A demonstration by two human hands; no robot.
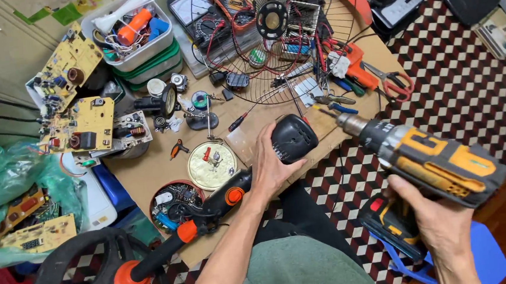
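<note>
My left hand (268, 169) grips a black rounded motor housing (293, 137) at the front edge of a cluttered workbench (148, 170). The housing sits on a black pole with orange collars (210, 210) that runs down to a round black base (96, 271) at lower left. My right hand (442, 220) holds a black and yellow cordless drill (426, 159) by its handle. The drill's bit (329, 114) points left toward the housing's upper right side, a short way from it.
A wire fan guard (293, 32) lies at the back of the bench among red wires, pliers and red-handled scissors (397, 81). Yellow circuit boards (79, 121) and stacked tubs (139, 43) fill the left. Two round lids (212, 164) hold small parts. Checkered floor lies right.
</note>
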